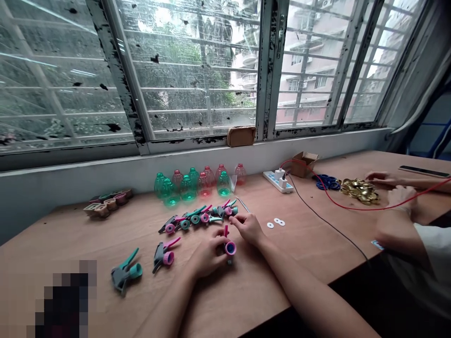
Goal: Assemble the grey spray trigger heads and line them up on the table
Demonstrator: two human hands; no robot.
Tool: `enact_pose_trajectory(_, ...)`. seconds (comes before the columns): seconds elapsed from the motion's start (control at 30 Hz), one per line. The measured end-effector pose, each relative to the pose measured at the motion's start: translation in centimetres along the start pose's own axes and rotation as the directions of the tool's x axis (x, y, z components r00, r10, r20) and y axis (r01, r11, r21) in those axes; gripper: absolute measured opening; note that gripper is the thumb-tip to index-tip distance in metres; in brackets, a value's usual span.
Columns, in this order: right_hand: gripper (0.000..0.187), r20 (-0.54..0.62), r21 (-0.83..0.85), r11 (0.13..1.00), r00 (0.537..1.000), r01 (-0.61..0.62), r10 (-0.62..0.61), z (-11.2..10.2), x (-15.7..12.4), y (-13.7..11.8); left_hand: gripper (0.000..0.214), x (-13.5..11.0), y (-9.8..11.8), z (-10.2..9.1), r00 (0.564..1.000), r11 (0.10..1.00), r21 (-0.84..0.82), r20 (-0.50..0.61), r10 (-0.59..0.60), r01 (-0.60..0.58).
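My left hand (pixel 210 256) is closed around a spray trigger head with a pink lever and a pink collar (pixel 230 249), whose round opening faces me. Just to the right, my right hand (pixel 249 228) has its thumb and fingers pinched together; anything between them is too small to make out. Its fingertips are close to the right end of a row of grey trigger heads (pixel 195 218) with pink or teal levers and collars. Two more lie apart on the left: a pink-and-grey trigger head (pixel 163 256) and a teal-and-grey trigger head (pixel 126 272).
Several green and red clear bottles (pixel 188 188) stand by the wall. White washers (pixel 270 225) lie right of my hands. A power strip (pixel 278 182) and cables are farther right. A co-worker's hands (pixel 401 195) are beside gold-coloured parts (pixel 359 190). Small blocks (pixel 105 204) lie left.
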State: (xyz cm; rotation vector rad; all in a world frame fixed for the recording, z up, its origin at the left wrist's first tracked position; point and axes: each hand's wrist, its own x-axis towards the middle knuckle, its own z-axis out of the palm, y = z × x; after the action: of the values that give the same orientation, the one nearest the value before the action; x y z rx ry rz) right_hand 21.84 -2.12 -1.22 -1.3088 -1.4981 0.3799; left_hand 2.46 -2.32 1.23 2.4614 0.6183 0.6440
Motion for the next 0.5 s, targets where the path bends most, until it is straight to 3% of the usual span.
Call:
enact_pose_trajectory(0.23, 0.043, 0.018, -0.085, 0.996, 1.000, -0.014, 0.016, -0.2, 0.3, 1.0, 0.016, -0.4, 0.0, -0.4, 0.999, 1.000, 0.000, 0.032, -0.024, 0.024)
enact_pose_trajectory(0.4, 0.042, -0.010, -0.385, 0.895, 0.971, -0.223, 0.237, -5.4, 2.4, 2.4, 0.014, -0.5, -0.4, -0.3, 1.000, 1.000, 0.005, 0.010, -0.003, 0.003)
enact_pose_trajectory(0.5, 0.025, -0.001, -0.490, 0.810, 0.930, -0.321, 0.368, -9.4, 2.9, 3.8, 0.015, -0.6, -0.5, -0.3, 1.000, 1.000, 0.013, 0.009, -0.005, 0.005)
